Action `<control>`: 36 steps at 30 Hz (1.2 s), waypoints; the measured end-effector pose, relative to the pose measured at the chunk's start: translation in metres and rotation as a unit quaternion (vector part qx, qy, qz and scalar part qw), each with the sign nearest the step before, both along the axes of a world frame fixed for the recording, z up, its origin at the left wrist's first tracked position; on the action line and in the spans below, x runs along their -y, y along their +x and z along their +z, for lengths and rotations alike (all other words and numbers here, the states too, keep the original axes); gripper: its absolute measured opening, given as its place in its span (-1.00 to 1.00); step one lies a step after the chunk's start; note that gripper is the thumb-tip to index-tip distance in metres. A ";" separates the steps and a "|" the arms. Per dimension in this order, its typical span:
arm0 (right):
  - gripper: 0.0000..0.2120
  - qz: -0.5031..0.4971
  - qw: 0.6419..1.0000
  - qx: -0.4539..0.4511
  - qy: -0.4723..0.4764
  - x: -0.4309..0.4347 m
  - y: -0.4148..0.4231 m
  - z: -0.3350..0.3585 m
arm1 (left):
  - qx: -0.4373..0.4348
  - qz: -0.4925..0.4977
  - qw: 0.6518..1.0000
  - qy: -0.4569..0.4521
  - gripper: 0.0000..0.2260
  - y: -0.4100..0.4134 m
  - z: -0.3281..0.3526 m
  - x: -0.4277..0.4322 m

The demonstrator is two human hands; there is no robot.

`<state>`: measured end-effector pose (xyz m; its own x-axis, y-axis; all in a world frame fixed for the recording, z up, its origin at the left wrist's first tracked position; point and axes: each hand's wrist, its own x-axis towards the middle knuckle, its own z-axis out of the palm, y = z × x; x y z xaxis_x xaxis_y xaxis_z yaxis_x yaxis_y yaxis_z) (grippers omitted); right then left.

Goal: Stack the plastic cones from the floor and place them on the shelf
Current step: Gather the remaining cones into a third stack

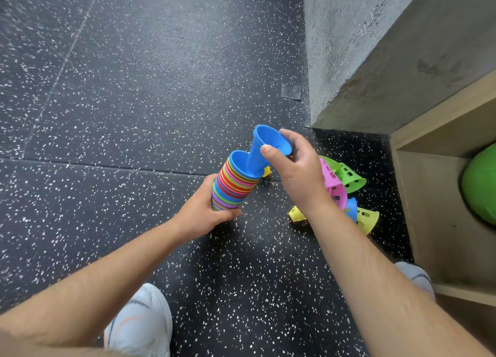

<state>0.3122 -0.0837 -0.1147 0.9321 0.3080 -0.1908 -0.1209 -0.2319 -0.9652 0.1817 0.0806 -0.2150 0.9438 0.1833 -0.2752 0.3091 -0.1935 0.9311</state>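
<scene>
My left hand grips a tall stack of many-coloured plastic cones near its lower end, tilted up and to the right. My right hand holds a blue cone by its wide rim, with its narrow tip inside the stack's open top. Loose cones lie on the floor behind my right wrist: a green one, a pink one, a small blue one and yellow ones. A wooden shelf stands at the right.
The floor is black speckled rubber. A grey concrete wall corner rises at the upper right. A green ball sits inside the shelf compartment. My two pale shoes are at the bottom.
</scene>
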 end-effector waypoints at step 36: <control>-0.64 -0.119 0.962 0.103 -0.224 0.021 0.015 -0.026 | -0.010 -0.001 1.000 -0.015 -0.40 -0.002 -0.007 -0.005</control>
